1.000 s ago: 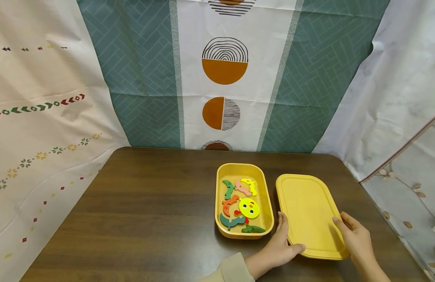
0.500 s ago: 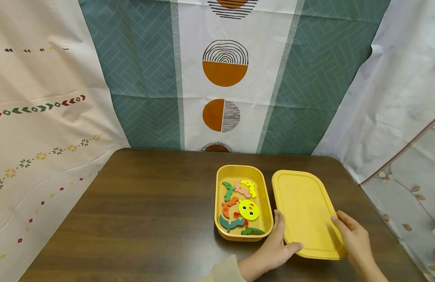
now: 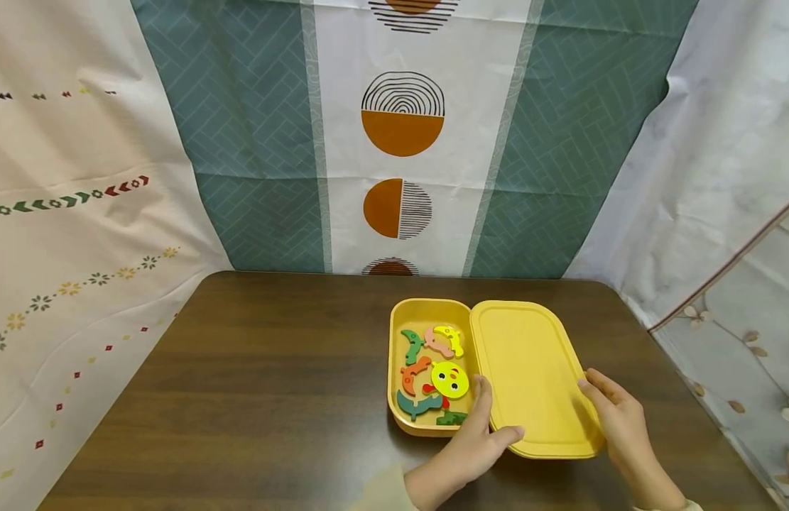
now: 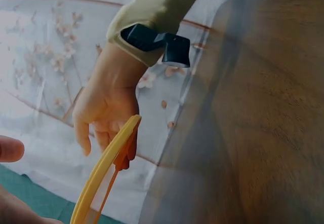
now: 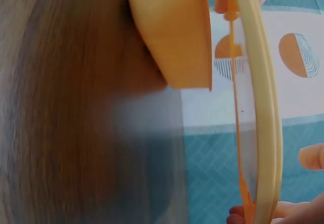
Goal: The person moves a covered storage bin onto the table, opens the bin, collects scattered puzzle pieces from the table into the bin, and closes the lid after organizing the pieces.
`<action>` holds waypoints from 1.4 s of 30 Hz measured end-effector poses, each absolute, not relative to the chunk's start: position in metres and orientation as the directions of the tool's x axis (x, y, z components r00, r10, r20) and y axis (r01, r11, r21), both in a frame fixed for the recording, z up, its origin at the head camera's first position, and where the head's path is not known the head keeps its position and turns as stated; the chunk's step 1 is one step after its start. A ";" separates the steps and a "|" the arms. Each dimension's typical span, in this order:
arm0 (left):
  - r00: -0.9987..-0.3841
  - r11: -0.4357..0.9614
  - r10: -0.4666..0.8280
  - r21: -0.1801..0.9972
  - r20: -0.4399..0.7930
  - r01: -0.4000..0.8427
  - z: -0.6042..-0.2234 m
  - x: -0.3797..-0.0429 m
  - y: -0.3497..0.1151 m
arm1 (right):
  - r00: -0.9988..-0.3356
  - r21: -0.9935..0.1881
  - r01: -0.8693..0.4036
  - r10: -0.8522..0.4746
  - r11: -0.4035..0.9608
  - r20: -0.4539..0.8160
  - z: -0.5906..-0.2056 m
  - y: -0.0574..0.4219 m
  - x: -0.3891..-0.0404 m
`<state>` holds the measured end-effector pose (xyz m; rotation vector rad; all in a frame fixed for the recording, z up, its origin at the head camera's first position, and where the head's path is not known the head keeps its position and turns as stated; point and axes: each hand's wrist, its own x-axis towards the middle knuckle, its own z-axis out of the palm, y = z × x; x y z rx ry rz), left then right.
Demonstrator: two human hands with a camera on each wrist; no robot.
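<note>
My left hand (image 3: pixel 466 446) holds the near left side of a yellow lid (image 3: pixel 531 376), thumb on top. My right hand (image 3: pixel 619 420) pinches the lid's right edge. In the right wrist view, the lid (image 5: pixel 266 107) is raised off the table, beside the wall of a yellow box (image 5: pixel 177 36). From the head view, the lid's left edge overlaps the right rim of the box (image 3: pixel 420 311). Inside lie a round yellow face piece (image 3: pixel 449 380), a teal crescent piece (image 3: pixel 418 406), an orange one (image 3: pixel 415 375) and several other coloured pieces. The lid hides the box's right side.
The box stands on a dark brown wooden table (image 3: pixel 260 383). Patterned cloths hang behind it, with a green and white one (image 3: pixel 260 213) at the back. Cream cloth (image 3: pixel 100 241) is at the left and pale floral cloth (image 3: pixel 739 312) at the right.
Both hands have carried the lid leftward and slightly away from me, from beside the box to over its right rim. The box and its pieces have stayed put.
</note>
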<state>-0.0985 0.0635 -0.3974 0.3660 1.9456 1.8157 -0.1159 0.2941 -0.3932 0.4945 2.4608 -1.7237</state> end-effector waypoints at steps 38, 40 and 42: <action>-0.951 0.087 0.290 0.993 -0.104 -0.082 -0.396 -0.106 -0.006 | -0.981 -0.973 0.194 0.047 0.126 -0.190 -0.401 0.215 -0.128; -0.953 0.097 0.285 0.992 -0.102 -0.077 -0.396 -0.106 -0.008 | -0.980 -0.970 0.199 0.033 0.139 -0.196 -0.401 0.212 -0.128; -0.955 0.109 0.280 0.991 -0.099 -0.071 -0.395 -0.106 -0.010 | -0.981 -0.971 0.196 0.015 0.139 -0.196 -0.402 0.209 -0.128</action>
